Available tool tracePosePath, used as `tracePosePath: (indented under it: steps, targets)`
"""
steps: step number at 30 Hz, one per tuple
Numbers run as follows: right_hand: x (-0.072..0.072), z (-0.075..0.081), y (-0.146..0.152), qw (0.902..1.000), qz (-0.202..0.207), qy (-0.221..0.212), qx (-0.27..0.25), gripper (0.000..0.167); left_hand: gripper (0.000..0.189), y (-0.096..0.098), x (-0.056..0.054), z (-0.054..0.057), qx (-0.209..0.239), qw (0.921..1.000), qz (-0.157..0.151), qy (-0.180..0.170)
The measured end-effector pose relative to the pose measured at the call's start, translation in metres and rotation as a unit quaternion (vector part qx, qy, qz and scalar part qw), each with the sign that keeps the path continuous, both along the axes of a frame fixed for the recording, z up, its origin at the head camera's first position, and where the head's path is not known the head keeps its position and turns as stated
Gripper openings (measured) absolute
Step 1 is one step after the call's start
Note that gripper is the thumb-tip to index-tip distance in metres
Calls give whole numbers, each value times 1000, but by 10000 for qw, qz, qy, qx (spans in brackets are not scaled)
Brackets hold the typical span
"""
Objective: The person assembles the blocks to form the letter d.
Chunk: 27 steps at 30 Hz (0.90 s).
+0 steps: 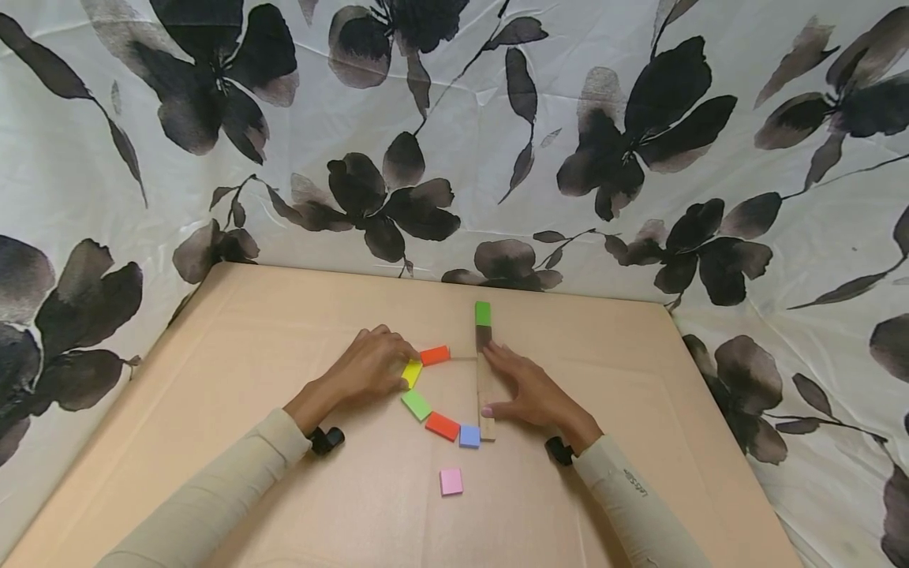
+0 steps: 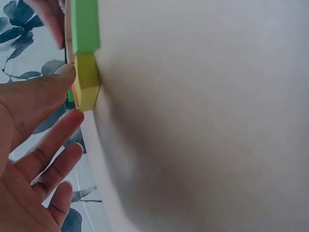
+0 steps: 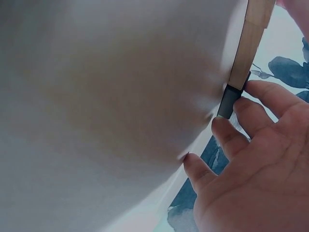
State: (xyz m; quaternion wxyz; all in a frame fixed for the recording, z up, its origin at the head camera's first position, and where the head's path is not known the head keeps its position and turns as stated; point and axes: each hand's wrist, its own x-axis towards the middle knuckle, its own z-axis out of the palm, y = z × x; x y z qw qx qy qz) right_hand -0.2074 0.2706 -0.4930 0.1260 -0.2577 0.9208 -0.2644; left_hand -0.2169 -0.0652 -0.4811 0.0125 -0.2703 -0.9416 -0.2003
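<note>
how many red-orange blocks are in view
2: one red-orange rectangular block at the curve's far end, beside the yellow rectangular block; another between the light green rectangular block and the blue square block. Others may be hidden.

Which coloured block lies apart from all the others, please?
The pink block, lowest in the head view; it lies alone, while the others form the curve and straight row.

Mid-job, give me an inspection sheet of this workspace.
Surface: tan tabletop.
Job's things: curve of upper red block, yellow block, light green block, lower red block, blue block; straight column of bright green block, dark block, plain wood; pink block apart.
Clutter: nothing seen.
Hands: left hand pinches yellow block; right hand touches dark block.
Cables: nothing seen.
Surroundings: floral cloth behind and beside tabletop.
</note>
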Motion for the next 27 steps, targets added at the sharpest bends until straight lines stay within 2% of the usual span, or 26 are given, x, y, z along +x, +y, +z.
tracePosePath:
  steps: [7,13,19,27]
  targets:
    - [-1,-1,-1,10000,-33,-60,37,107,26,7,-15,3,759,9959,315,-366]
    - [-1,-1,0,10000,13,4,21,107,19,21,-31,-2,1035,9895,566,-830]
    - [-1,-2,0,10000,13,-25,-32,106,15,26,-40,-7,1233,9846,478,-1140]
    - [-2,-2,0,10000,30,-6,23,107,13,28,-44,-9,1328,9806,499,-1353]
